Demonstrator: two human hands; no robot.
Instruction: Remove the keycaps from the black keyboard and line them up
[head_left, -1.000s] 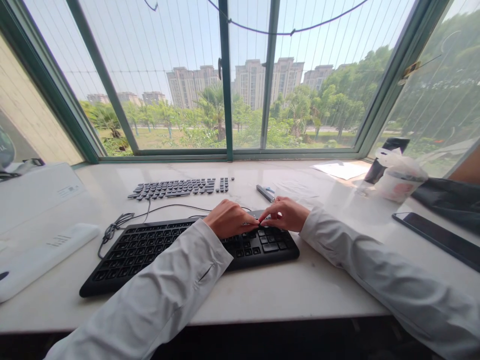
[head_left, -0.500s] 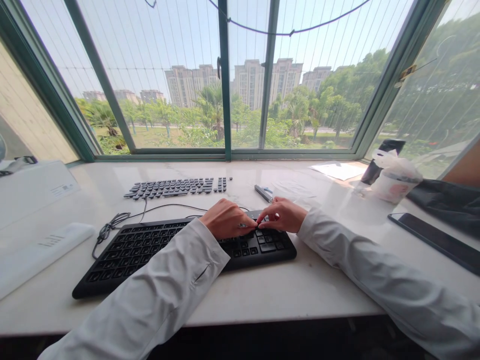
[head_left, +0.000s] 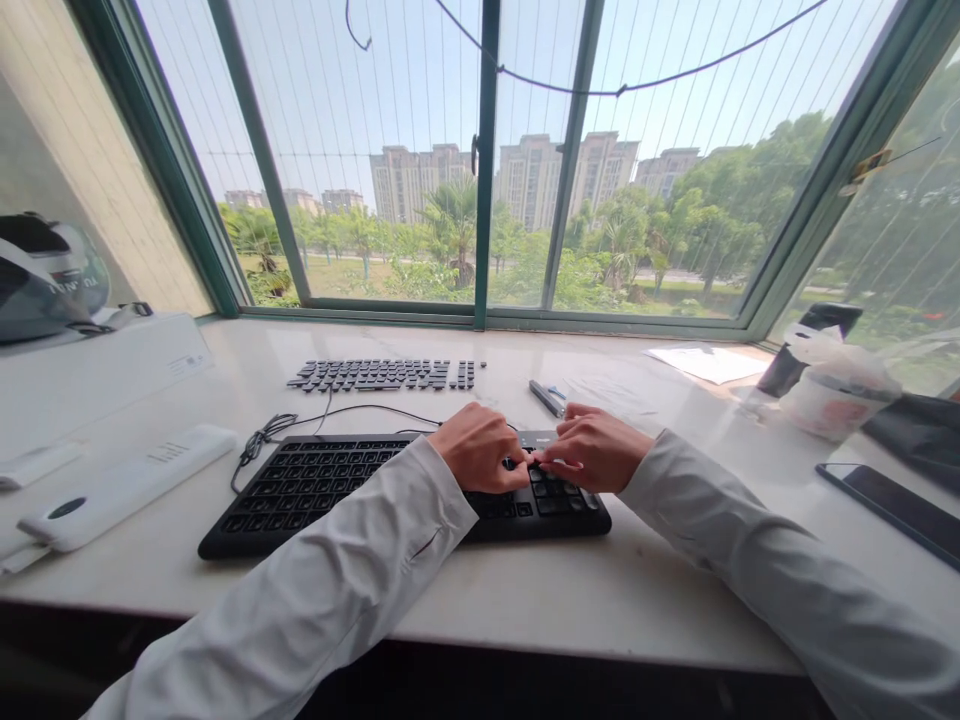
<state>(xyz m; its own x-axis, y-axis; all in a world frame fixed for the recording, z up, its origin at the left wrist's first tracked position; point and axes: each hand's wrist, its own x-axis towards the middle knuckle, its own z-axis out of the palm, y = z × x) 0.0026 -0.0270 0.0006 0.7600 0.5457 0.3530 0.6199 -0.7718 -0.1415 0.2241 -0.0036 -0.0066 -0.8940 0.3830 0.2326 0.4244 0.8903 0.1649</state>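
Observation:
A black keyboard [head_left: 300,490] lies flat on the pale desktop, showing open key sockets across its left part and keycaps on its number pad at the right. Over the right part of the keyboard, my left hand [head_left: 480,450] is closed with its fingers curled and thumb pointing right. My right hand [head_left: 596,448] meets it there, thumb and fingers pinched together. Something small and dark shows where the fingertips meet, too small to name. Behind the keyboard, loose black keycaps [head_left: 382,375] are laid out in rows.
A cable [head_left: 274,432] is bundled behind the keyboard. A dark pen-like tool [head_left: 546,397] lies beyond my right hand. At right are a phone [head_left: 892,505], a bagged cup [head_left: 836,390] and paper [head_left: 709,363]. At left sit a white power strip [head_left: 135,485], a box [head_left: 97,370] and a helmet [head_left: 49,275].
The view has swung left, bringing the helmet and more of the power strip into sight. Both hands stay together over the keyboard's right part; the right fingers are now more tightly bunched.

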